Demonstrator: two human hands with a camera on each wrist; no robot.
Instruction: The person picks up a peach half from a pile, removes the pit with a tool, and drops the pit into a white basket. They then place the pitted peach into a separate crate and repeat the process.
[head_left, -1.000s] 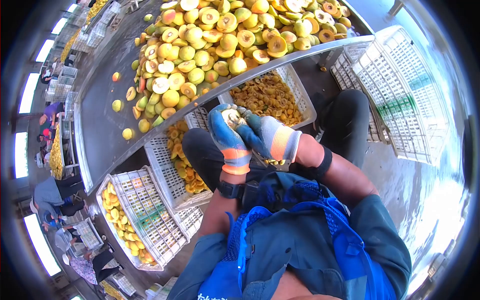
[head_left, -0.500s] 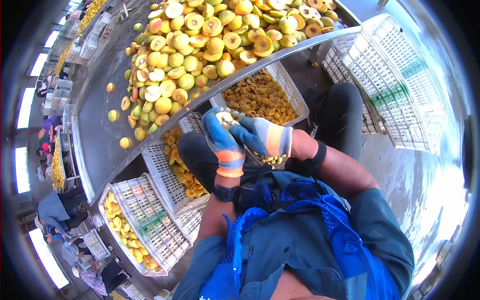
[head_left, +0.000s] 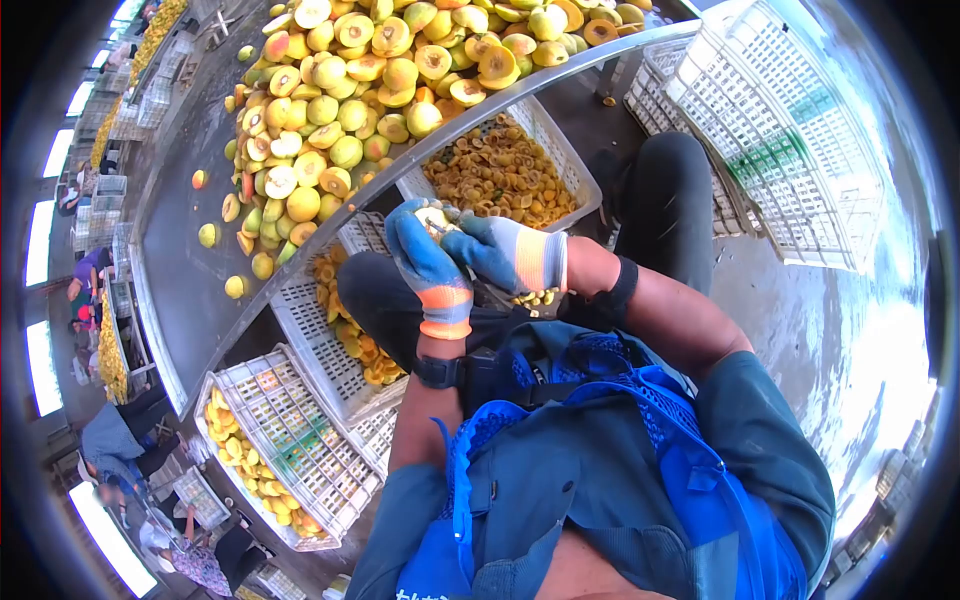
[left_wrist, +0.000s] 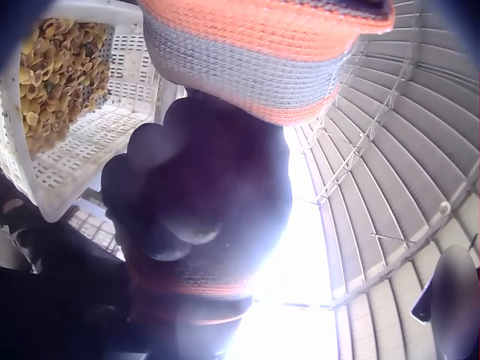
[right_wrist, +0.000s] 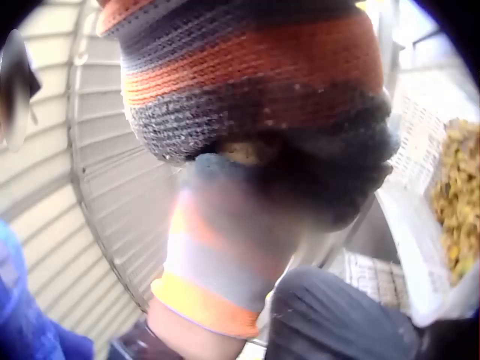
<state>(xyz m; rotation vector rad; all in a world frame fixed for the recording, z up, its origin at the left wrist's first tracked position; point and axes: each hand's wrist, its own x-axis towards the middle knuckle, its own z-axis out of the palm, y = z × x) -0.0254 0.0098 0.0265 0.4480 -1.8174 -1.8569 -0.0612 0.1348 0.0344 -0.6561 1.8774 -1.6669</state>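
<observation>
Both hands wear blue-palmed knit gloves with orange and grey cuffs and meet over the knees. My left hand [head_left: 425,265] grips a halved yellow peach [head_left: 434,219], its pale cut face up. The curled fingers of my right hand [head_left: 500,255] press against the fruit from the right; I cannot tell whether they also hold a tool. Small yellow pieces [head_left: 538,298] lie just below the right hand. In the left wrist view the hands are dark against the light, and the peach is hidden. A little yellow shows between the gloves in the right wrist view.
Halved peaches [head_left: 345,110] are heaped on a metal table [head_left: 190,270] ahead. Under its edge stands a white crate [head_left: 585,190] of brownish-orange scraps. More fruit crates [head_left: 300,450] stand at left, stacked crates [head_left: 790,150] at right. Other people [head_left: 115,440] work far left.
The head view has shifted, so the table and crates now sit further up and left in it. The hands stay together around the peach, with only small movement.
</observation>
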